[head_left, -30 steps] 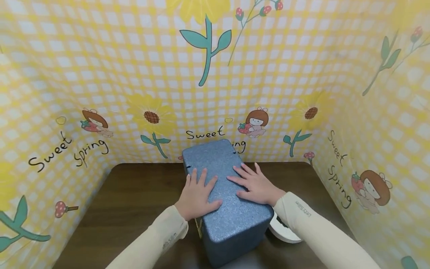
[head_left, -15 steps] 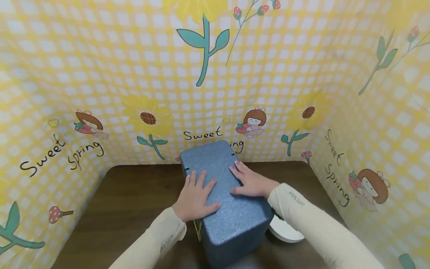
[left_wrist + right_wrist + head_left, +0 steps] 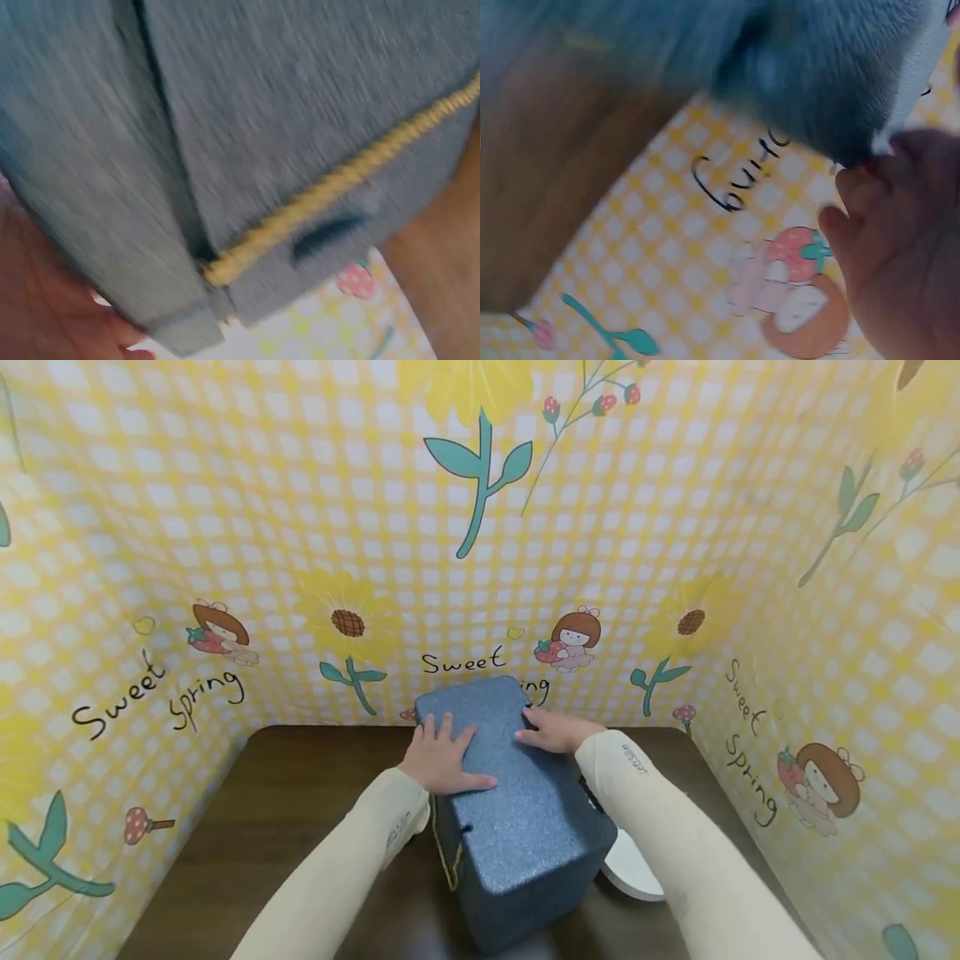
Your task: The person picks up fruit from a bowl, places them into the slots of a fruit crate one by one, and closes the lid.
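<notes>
A tall blue-grey foam box (image 3: pixel 525 914) with a fitted lid (image 3: pixel 525 835) stands on the table at a slant. Yellow braided rope (image 3: pixel 345 177) runs along its left side, below the lid's seam in the left wrist view. Spread fingers of my left hand (image 3: pixel 441 762) rest on the lid's left edge, thumb pointing inward across the top. My right hand (image 3: pixel 558 732) holds the lid's far right edge beside a small dark notch. Its thumb lies on top; in the right wrist view the fingers curl at the box's corner. The lower fingers are hidden in the head view.
A white round flat piece (image 3: pixel 633 864) lies right of the box, partly under my right sleeve. Brown wooden table (image 3: pixel 300 827) extends to both sides. Yellow checked cloth (image 3: pixel 360 510) walls off the back and sides.
Both hands have slid forward along the lid toward its far end. The right fingers, spread on top before, now bend over the right edge. A dark notch near the lid's front left is uncovered.
</notes>
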Motion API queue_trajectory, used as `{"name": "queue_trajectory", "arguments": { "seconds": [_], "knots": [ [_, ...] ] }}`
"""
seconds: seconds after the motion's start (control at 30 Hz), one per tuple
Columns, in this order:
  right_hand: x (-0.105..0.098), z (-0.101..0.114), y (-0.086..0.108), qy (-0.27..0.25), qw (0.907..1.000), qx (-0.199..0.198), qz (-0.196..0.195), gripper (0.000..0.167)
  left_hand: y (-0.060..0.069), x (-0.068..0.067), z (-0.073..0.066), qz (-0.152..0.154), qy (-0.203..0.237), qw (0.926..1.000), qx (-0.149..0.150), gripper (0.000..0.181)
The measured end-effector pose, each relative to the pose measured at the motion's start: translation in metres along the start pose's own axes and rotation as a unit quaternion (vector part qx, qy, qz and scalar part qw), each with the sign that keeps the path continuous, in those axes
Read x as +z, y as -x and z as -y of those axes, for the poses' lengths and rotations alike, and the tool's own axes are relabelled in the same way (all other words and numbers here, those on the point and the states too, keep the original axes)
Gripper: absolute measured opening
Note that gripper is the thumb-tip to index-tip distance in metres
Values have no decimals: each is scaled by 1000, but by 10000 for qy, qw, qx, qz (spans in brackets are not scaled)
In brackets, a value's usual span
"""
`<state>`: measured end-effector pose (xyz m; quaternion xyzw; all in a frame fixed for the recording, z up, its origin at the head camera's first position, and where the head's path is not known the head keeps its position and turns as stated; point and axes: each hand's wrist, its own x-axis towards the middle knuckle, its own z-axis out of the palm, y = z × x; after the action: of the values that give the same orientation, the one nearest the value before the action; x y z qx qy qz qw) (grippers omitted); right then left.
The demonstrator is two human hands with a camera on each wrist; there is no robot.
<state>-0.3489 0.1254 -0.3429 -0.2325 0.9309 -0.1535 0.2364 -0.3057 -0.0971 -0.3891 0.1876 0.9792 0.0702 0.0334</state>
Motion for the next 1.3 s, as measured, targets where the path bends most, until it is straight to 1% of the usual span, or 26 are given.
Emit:
{"name": "queue_trajectory", "arguments": {
  "seconds": [0.07,0.13,0.2,0.3,0.37,0.43,0.53,0.6,0.7,0.8,0.87,0.93,1.03,1.07,1.17,1.2,1.27,1.3],
  "knots": [
    [4,-1,-7,183,9996,111,-159,65,-5,1,6,240,76,9992,-324,102],
    [7,0,-13,349,9990,255,-131,65,-7,1,11,325,78,9983,-468,106],
    [5,1,-18,566,9981,238,-23,66,-10,1,14,321,52,9984,-468,107],
    [-4,5,-23,983,9947,273,96,69,-15,0,14,256,19,9991,-348,107],
    [-9,8,-26,1214,9917,420,110,70,-17,-2,12,181,-3,9995,-272,106],
    [-10,9,-28,1334,9892,589,134,72,-16,-1,10,155,-35,9996,-252,106],
    [-5,9,-33,1288,9887,757,125,75,-12,2,9,156,-125,9993,-314,105],
    [1,9,-37,1293,9888,747,58,78,-9,7,8,133,-177,9990,-381,106],
    [7,10,-42,1326,9880,789,-106,80,-4,13,7,-16,-93,9991,-412,106],
    [6,12,-44,1417,9860,849,-221,81,-3,13,7,-216,-23,9990,-381,106],
    [0,14,-45,1457,9853,851,-269,80,-5,9,7,-294,-42,9988,-380,107],
    [-5,19,-44,1452,9851,879,-277,80,-7,3,8,-281,-78,9986,-441,107],
    [-10,30,-40,1263,9870,951,-271,77,-8,-1,11,-70,-14,9980,-627,109],
    [-10,33,-38,1193,9873,1011,-278,76,-8,0,12,4,25,9977,-683,109],
    [-7,42,-32,1114,9859,1234,-208,76,-7,7,13,40,223,9961,-851,106],
    [-7,44,-29,1077,9849,1348,-147,77,-6,8,13,18,301,9956,-891,105],
    [-10,44,-22,1260,9803,1518,68,79,-6,13,9,-82,465,9947,-915,101],
    [-13,43,-18,1357,9784,1547,207,80,-6,15,7,-164,488,9948,-874,97]
  ]
}}
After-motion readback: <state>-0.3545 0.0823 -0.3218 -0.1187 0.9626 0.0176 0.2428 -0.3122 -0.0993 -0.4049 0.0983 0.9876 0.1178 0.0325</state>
